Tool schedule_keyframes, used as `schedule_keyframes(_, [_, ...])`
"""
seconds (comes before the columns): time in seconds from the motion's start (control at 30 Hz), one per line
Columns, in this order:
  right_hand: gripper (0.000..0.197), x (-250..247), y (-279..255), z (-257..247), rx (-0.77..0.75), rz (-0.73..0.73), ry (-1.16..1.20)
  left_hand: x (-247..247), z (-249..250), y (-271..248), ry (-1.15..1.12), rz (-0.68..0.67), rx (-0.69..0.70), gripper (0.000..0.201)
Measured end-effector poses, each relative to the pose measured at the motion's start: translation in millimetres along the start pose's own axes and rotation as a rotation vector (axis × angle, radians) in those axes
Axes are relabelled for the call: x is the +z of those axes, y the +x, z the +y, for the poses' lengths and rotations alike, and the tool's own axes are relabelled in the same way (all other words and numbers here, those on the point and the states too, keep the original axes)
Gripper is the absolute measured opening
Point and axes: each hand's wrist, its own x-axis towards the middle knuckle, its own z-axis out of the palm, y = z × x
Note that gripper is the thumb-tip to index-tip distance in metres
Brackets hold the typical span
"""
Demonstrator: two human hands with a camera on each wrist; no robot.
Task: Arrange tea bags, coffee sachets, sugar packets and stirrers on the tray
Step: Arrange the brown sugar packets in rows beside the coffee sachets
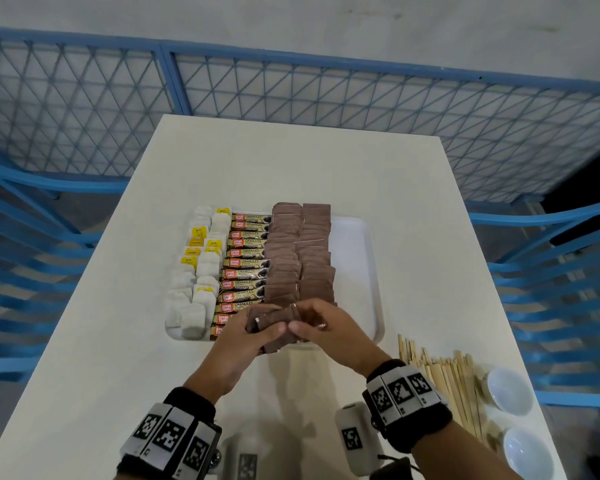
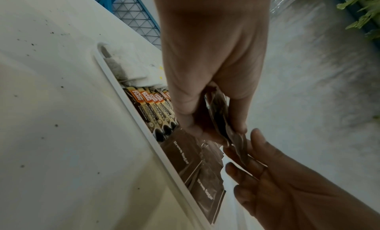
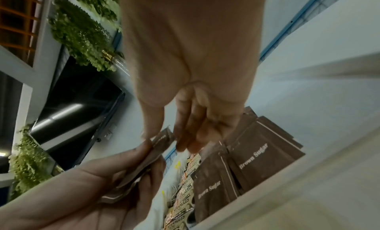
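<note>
A white tray (image 1: 357,271) holds tea bags (image 1: 194,289) on the left, a column of coffee sachets (image 1: 246,265), and two columns of brown sugar packets (image 1: 302,258) in the middle. Its right strip is bare. Over the tray's near edge, my left hand (image 1: 267,329) grips a small stack of brown sugar packets (image 1: 274,322) between thumb and fingers. My right hand (image 1: 297,318) meets it from the right and pinches the stack's end. The left wrist view shows the left hand (image 2: 217,129) around the stack (image 2: 222,116). In the right wrist view, the right hand (image 3: 170,139) closes on the stack (image 3: 152,155).
A loose heap of wooden stirrers (image 1: 447,379) lies on the white table to the right of my right wrist. Two white cups (image 1: 510,389) stand at the near right corner. Blue mesh fencing and blue chairs surround the table.
</note>
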Motion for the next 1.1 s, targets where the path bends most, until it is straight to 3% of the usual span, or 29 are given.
schedule_keyframes(0.1, [0.012,1,-1,5,0.044,-0.018,0.044,4,1,1,-0.060,0.021,0.003,0.021])
schedule_keyframes(0.33, [0.005,-10,-4,7,0.069,0.106,0.475,9,-1,3,-0.106,0.001,-0.086,0.017])
schedule_keyframes(0.43, [0.007,-22,-4,5,0.039,0.168,0.519,8,-3,4,-0.063,0.007,-0.110,0.022])
schedule_keyframes(0.57, [0.016,-35,-1,10,0.022,0.197,0.362,10,-2,3,-0.055,0.022,-0.099,0.025])
schedule_keyframes(0.7, [0.025,-36,5,23,-0.025,0.165,-0.094,10,1,2,-0.066,0.035,-0.076,0.022])
schedule_keyframes(0.87, [0.017,-30,11,28,-0.076,0.097,-0.422,7,0,1,-0.026,0.056,-0.045,0.020])
schedule_keyframes(1.1, [0.014,-24,22,36,-0.170,0.093,-0.611,8,0,2,-0.049,0.082,-0.012,0.017])
